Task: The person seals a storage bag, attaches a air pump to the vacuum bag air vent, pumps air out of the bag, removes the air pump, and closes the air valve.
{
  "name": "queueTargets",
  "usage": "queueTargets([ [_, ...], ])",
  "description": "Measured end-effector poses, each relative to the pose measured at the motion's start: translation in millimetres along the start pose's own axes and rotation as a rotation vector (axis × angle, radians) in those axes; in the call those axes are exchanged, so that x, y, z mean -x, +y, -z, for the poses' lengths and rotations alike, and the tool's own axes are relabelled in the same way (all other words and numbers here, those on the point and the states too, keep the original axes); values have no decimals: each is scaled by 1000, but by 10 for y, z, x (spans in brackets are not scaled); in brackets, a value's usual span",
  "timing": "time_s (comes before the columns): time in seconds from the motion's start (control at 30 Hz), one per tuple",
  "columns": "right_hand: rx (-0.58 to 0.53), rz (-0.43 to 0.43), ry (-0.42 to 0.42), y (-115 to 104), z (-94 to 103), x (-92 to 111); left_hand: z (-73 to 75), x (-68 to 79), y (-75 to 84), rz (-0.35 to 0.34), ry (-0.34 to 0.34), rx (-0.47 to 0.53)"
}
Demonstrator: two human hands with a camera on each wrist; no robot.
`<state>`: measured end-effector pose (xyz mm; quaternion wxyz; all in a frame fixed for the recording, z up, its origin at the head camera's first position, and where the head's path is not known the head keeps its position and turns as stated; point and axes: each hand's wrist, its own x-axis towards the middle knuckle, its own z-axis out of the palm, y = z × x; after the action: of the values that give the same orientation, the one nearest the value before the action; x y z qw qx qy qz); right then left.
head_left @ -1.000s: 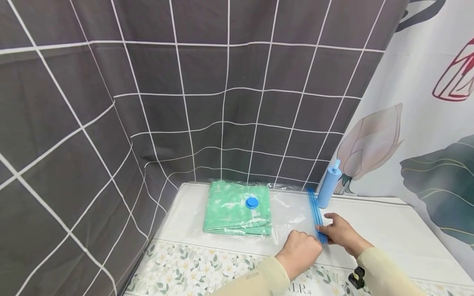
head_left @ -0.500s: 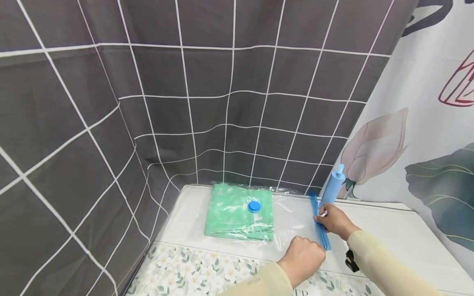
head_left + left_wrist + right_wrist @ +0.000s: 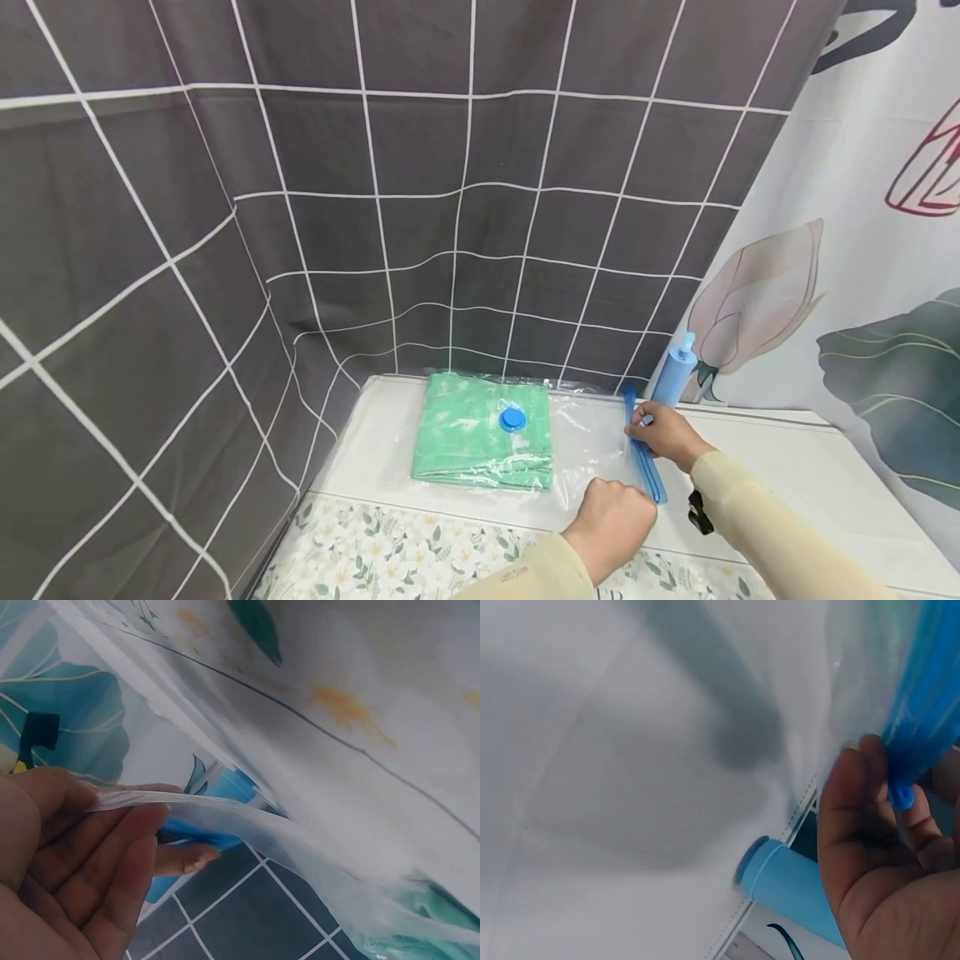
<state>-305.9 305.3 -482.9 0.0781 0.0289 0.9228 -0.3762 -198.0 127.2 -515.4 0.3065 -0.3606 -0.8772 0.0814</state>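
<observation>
A clear plastic vacuum storage bag [image 3: 588, 429] lies flat, with folded green fabric [image 3: 468, 433] inside and a round blue valve cap [image 3: 513, 418] on top. Blue zip strips [image 3: 651, 482] run along its right end. My left hand [image 3: 613, 518] pinches the bag's edge at the near end of the strips; the left wrist view shows the film [image 3: 225, 808] between thumb and fingers. Farther along, my right hand [image 3: 669, 433] pinches the zip between thumb and fingers. In the right wrist view the blue zip [image 3: 922, 712] stands raised in that grip; whether a slider is there I cannot tell.
A light blue hand pump [image 3: 674, 375] stands behind my right hand, near the back edge. A dark grid-patterned curtain [image 3: 420, 225] hangs behind and left, a floral white one [image 3: 757, 283] at the right. Flowered cloth [image 3: 390, 542] covers the front of the table.
My right hand has moved away from me along the zip, from its near part toward its far end. The left hand has stayed at the near corner.
</observation>
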Motion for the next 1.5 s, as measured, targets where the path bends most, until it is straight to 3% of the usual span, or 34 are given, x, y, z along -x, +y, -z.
queueTargets([
  [0.27,19,10,-9,-25,41,-21,-26,-7,-32,-19,18,59],
  [0.77,80,65,45,-61,95,-245,-32,50,15,-82,-17,8],
  [1.0,208,92,126,-176,152,-412,-25,30,10,-108,-70,61],
  [1.33,251,79,189,-307,146,-584,21,5,15,-130,-197,105],
  [1.5,252,70,205,-415,176,-644,6,18,9,-121,-159,72],
])
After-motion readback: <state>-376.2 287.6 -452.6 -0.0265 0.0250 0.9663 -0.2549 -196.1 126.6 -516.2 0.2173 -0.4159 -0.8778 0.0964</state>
